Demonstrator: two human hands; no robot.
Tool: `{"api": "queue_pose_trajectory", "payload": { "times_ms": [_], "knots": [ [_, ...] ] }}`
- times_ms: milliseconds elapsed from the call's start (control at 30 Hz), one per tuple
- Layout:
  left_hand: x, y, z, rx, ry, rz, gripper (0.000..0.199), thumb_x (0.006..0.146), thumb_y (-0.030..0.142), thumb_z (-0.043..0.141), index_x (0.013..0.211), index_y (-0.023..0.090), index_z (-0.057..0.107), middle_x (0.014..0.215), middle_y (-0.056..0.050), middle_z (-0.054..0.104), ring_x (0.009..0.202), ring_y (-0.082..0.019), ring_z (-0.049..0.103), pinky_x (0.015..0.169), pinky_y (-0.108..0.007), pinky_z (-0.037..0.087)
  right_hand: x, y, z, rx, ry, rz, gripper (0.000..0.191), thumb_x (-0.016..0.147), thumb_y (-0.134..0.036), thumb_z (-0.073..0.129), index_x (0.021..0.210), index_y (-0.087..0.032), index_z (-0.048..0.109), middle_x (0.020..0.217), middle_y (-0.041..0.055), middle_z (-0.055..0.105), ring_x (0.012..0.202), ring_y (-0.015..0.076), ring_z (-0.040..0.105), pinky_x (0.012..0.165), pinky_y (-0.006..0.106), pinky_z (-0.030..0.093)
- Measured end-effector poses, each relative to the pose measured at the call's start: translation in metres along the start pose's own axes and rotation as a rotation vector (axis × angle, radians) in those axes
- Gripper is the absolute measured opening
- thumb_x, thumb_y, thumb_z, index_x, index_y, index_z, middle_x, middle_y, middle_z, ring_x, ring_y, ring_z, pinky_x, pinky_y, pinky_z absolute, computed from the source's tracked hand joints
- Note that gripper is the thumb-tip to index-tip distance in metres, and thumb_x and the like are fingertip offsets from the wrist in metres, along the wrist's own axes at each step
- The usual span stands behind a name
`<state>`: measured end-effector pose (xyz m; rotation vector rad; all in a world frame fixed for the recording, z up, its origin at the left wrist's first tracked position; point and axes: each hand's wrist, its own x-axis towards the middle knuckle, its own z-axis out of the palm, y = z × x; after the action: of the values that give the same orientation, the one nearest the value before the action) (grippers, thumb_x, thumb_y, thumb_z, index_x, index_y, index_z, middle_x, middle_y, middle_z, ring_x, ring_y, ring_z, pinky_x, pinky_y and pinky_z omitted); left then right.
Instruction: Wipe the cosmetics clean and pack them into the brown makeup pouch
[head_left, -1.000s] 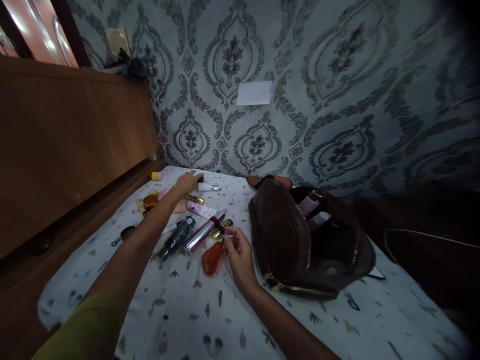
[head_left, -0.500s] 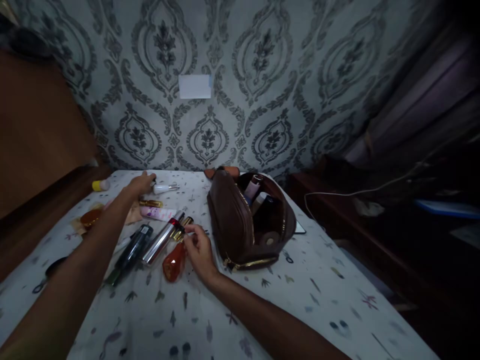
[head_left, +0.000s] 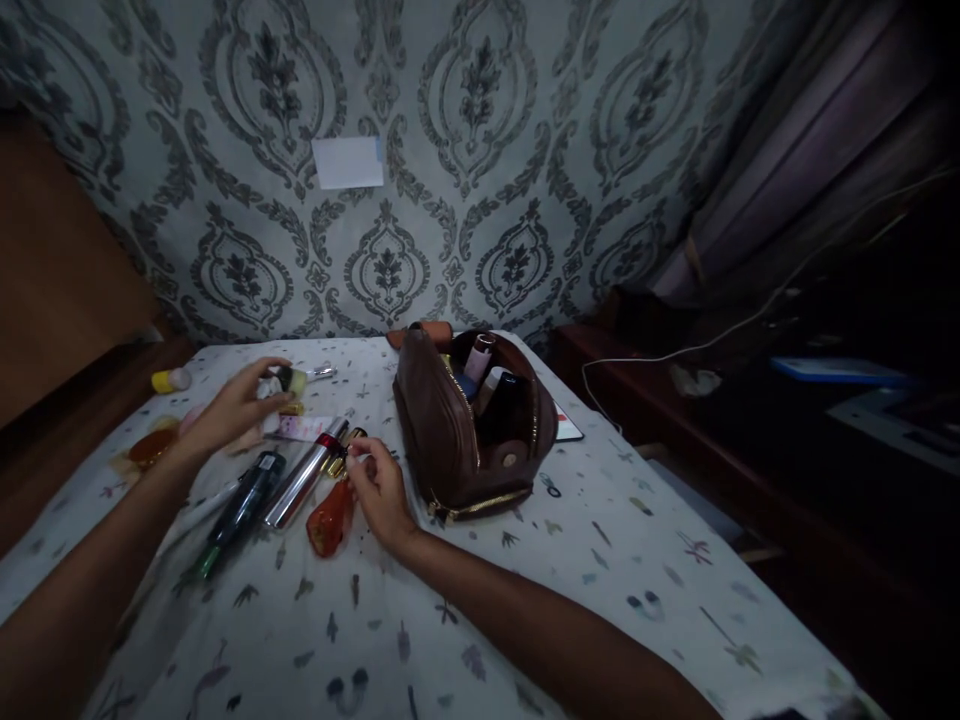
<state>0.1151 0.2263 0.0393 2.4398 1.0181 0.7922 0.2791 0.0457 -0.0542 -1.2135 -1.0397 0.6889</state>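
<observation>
My left hand (head_left: 244,400) is closed around a small pale bottle with a dark cap (head_left: 297,383), held above the far-left cluster of cosmetics. The fingers of my right hand (head_left: 381,492) pinch at the upper end of an orange glass bottle (head_left: 328,522) lying on the cloth; the fingertips partly cover its neck. Beside it lie a silver tube with a red band (head_left: 298,488), a small gold-coloured piece (head_left: 334,464) and a dark green bottle (head_left: 244,510). A pink-and-white tube (head_left: 307,428) sits just behind. To the right stands an unzipped brown bag (head_left: 442,430).
Inside the bag are a pink bottle (head_left: 480,362) and other containers. A yellow-and-white bottle (head_left: 169,380) and an amber round item (head_left: 150,450) lie on the left. The patterned cloth (head_left: 405,640) covers the surface, with a papered wall behind.
My left hand has come back toward me from the far side, with the small dark-capped bottle now showing in it. My right hand stays at the orange bottle. The view has shifted right.
</observation>
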Motion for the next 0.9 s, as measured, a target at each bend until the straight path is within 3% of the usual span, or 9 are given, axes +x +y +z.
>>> {"api": "queue_pose_trajectory", "payload": {
  "times_ms": [133,200,300,533,667,767,900],
  "knots": [
    [-0.043,0.047,0.019,-0.18,-0.134,0.08,0.054,0.081,0.053,0.065,0.125,0.023,0.058,0.126,-0.008,0.065,0.119,-0.029,0.057,0.106,-0.043,0.044,-0.001,-0.004,-0.002,0.085,-0.021,-0.013,0.051,0.096,-0.048,0.049,0.138,-0.02,0.053,0.112,0.008,0.067,0.079,0.0161,0.064,0.078,0.03,0.055],
    [-0.059,0.068,0.028,-0.19,-0.203,0.118,0.051,0.085,0.052,0.063,0.128,0.025,0.059,0.125,-0.008,0.065,0.12,-0.03,0.057,0.105,-0.043,0.045,-0.001,-0.006,-0.003,0.105,-0.044,-0.067,0.055,0.098,-0.052,0.044,0.142,-0.02,0.051,0.126,0.0102,0.066,0.101,0.0194,0.067,0.097,0.034,0.052],
    [-0.072,0.085,0.036,-0.189,-0.254,0.142,0.048,0.091,0.047,0.058,0.134,0.026,0.056,0.123,-0.009,0.064,0.119,-0.029,0.057,0.105,-0.044,0.045,0.0,-0.008,-0.005,0.13,-0.069,-0.154,0.053,0.098,-0.054,0.044,0.137,-0.02,0.056,0.139,0.0097,0.061,0.13,0.0218,0.055,0.115,0.036,0.039],
    [-0.076,0.085,0.034,-0.287,-0.258,0.106,0.045,0.097,0.047,0.048,0.131,0.021,0.06,0.129,-0.011,0.063,0.121,-0.027,0.057,0.11,-0.042,0.041,0.0,-0.007,-0.006,0.135,-0.108,-0.151,0.049,0.095,-0.05,0.052,0.135,-0.022,0.058,0.131,0.0079,0.066,0.123,0.0227,0.06,0.109,0.037,0.047],
    [-0.084,0.088,0.038,-0.311,-0.127,0.012,0.038,0.098,0.045,0.043,0.121,0.021,0.062,0.125,-0.008,0.065,0.122,-0.025,0.057,0.108,-0.037,0.042,-0.006,-0.006,-0.004,-0.015,-0.201,-0.264,0.056,0.092,-0.042,0.06,0.144,-0.021,0.051,0.139,0.0116,0.06,0.129,0.0246,0.055,0.112,0.039,0.043],
    [-0.089,0.091,0.044,-0.252,-0.021,-0.05,0.033,0.099,0.043,0.039,0.112,0.02,0.06,0.108,-0.006,0.068,0.107,-0.023,0.062,0.098,-0.035,0.046,-0.01,-0.006,-0.002,-0.119,-0.286,-0.336,0.061,0.089,-0.036,0.065,0.146,-0.022,0.049,0.139,0.0118,0.058,0.132,0.0253,0.053,0.114,0.04,0.04],
    [-0.092,0.092,0.048,-0.177,0.043,-0.106,0.028,0.097,0.042,0.039,0.096,0.022,0.059,0.09,-0.003,0.067,0.088,-0.02,0.062,0.083,-0.031,0.046,-0.014,-0.009,-0.001,-0.164,-0.341,-0.324,0.059,0.085,-0.033,0.07,0.141,-0.024,0.052,0.134,0.0102,0.06,0.129,0.0255,0.054,0.113,0.04,0.041]
  ]
}}
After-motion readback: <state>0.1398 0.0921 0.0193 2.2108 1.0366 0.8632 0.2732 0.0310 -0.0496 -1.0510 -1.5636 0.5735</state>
